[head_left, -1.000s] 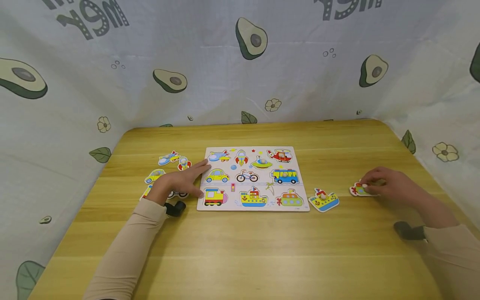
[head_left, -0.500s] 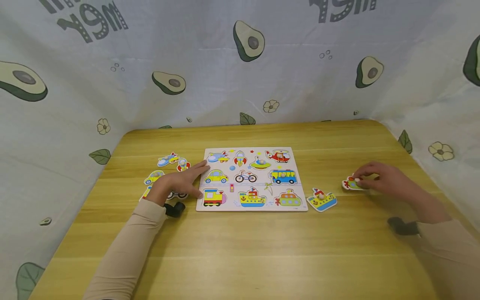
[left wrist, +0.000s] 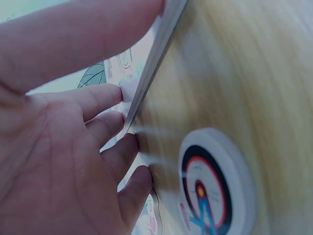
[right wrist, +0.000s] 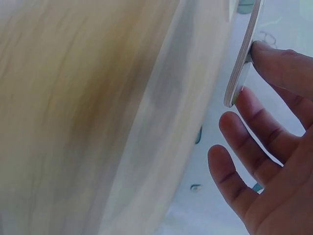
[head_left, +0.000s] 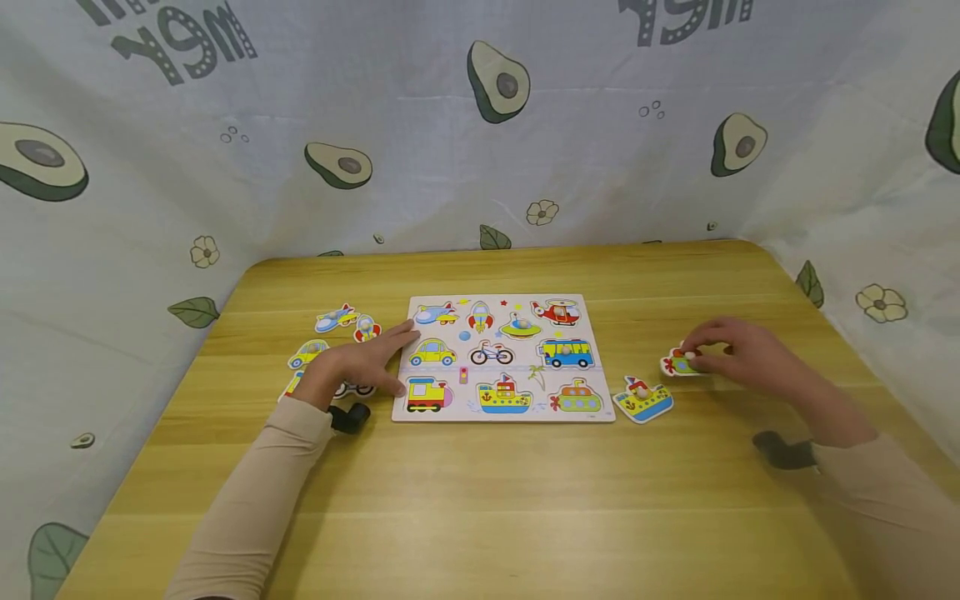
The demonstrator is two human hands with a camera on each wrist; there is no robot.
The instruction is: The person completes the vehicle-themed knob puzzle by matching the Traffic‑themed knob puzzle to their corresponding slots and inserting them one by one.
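My right hand [head_left: 738, 354] pinches a submarine puzzle piece [head_left: 677, 364] by its knob, to the right of the puzzle board. In the right wrist view the submarine piece [right wrist: 240, 58] shows edge-on, apart from the tabletop, with thumb and fingers at its upper face. My left hand [head_left: 367, 360] rests at the left edge of the white puzzle board [head_left: 525, 379], fingers spread and thumb at its lower left. The board bears printed vehicles; the bus piece [head_left: 567, 352] on it has a knob. A boat puzzle piece [head_left: 643, 399] lies between the board and my right hand.
Left of the board lie an airplane piece [head_left: 336, 318], a rocket piece [head_left: 367, 328] and a car piece [head_left: 307, 354]. A bicycle piece [left wrist: 215, 191] is beneath my left hand, with a partly covered piece [head_left: 292, 385] beside it. A printed curtain [head_left: 420, 125] borders the wooden table [head_left: 480, 500].
My right hand has carried the submarine piece leftward and slightly away from me, closer to the boat piece and board. The left hand stays at the board's edge.
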